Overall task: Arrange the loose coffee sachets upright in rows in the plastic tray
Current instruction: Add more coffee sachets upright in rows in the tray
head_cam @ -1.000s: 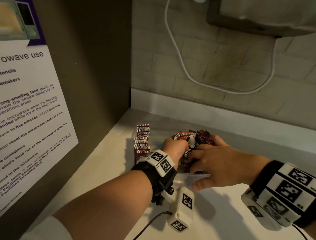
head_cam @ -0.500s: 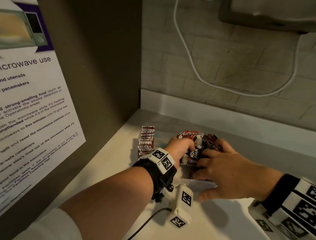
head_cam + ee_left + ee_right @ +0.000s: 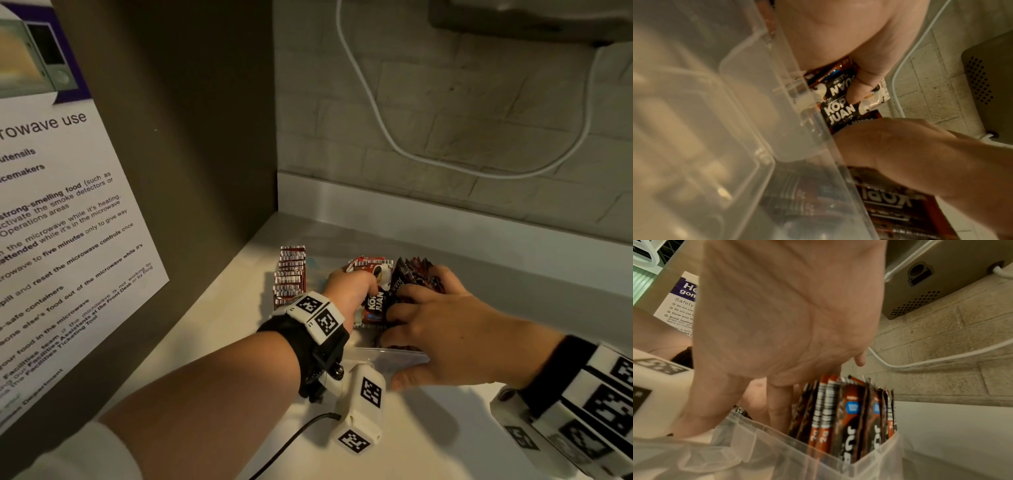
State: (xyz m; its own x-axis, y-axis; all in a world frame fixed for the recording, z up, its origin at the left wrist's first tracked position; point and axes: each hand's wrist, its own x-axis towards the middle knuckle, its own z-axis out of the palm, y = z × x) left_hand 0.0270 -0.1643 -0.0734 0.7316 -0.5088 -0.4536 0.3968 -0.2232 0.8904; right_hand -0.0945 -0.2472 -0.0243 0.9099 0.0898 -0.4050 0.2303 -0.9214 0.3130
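A clear plastic tray [image 3: 394, 354] [image 3: 777, 97] [image 3: 777, 459] stands on the white counter in the corner. A row of upright sachets [image 3: 291, 274] with barcodes showing lines its left side. My left hand [image 3: 349, 291] grips a small bunch of red and black coffee sachets [image 3: 373, 305] [image 3: 840, 112] in the tray's middle, thumb across the top one. My right hand [image 3: 445, 325] [image 3: 787, 313] lies over a row of dark upright sachets [image 3: 416, 274] [image 3: 849, 415] on the right. Its fingers reach down beside them and its thumb lies outside the front wall.
A dark side panel with a microwave notice [image 3: 68, 205] closes the left. Behind is a brick wall with a hanging white cable [image 3: 376, 120] and an appliance [image 3: 531, 17] above. Bare white counter [image 3: 445, 428] spreads in front of the tray.
Both hands stay in nearly the same place in the tray. The left hand keeps its hold on the sachets. The head view has shifted a little.
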